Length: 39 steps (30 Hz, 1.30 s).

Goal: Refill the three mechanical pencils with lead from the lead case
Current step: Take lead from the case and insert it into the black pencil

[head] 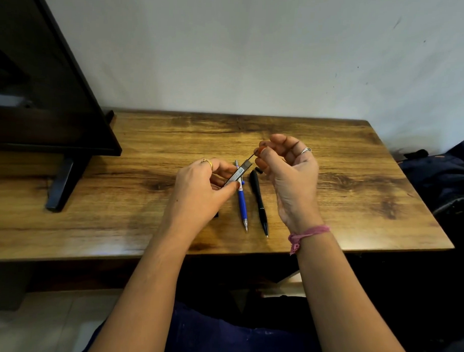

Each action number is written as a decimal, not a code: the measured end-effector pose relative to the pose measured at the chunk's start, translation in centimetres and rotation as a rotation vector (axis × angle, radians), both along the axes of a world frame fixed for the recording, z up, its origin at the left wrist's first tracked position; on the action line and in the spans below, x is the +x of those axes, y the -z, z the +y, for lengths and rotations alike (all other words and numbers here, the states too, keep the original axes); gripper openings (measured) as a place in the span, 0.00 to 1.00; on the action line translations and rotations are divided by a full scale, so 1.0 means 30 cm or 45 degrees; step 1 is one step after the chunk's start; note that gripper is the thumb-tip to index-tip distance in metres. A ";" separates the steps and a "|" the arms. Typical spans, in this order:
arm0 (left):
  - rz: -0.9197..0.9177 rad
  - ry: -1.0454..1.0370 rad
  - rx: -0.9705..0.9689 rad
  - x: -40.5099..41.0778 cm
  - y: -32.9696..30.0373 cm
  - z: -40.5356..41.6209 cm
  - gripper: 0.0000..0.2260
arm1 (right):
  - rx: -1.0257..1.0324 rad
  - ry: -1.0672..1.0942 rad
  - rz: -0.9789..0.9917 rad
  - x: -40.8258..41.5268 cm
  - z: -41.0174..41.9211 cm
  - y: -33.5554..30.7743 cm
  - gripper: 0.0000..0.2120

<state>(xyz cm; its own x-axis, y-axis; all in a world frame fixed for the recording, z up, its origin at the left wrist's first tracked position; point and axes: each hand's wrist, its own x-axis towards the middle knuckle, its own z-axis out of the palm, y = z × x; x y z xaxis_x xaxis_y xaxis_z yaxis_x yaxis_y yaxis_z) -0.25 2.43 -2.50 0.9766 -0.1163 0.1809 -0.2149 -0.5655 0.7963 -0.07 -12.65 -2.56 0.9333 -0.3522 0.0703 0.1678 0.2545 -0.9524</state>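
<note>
Lead case (238,173), slim dark w/ a pale label, sits just above frame centre, tilted so its open end points up-right; it's held off the table, over the top of the blue pencil. Left hand (199,186) grips it, thumb along the lower edge and fingers curled round the far side; gold ring on one finger. A thin lead (250,158) sticks out of the case's upper end and runs up-right into the right hand (286,172), whose thumb and forefinger are pinched shut on its tip; other fingers loosely curled, silver ring on one, pink thread band at the wrist. Under the case, the blue pencil (242,202) lies on the table, tip toward the bottom of frame. Just right of it, near but not touching, the black pencil (259,203) lies roughly parallel, tip also down-frame. A small black cap (259,170) rests by the black pencil's top end. A 3rd pencil can't be made out; a dark bit shows below the left hand. Wooden table (357,180) spans mid-frame. Dark monitor (44,90) on a stand fills upper left. Pale wall behind.
</note>
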 end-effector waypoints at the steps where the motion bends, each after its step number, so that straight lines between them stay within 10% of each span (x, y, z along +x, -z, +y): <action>1: 0.002 -0.004 0.000 0.000 0.000 0.000 0.10 | 0.009 0.002 0.001 0.001 0.001 0.000 0.11; 39: 0.388 0.007 -0.660 0.023 0.008 0.016 0.04 | 0.482 -0.159 0.104 -0.007 0.021 -0.037 0.10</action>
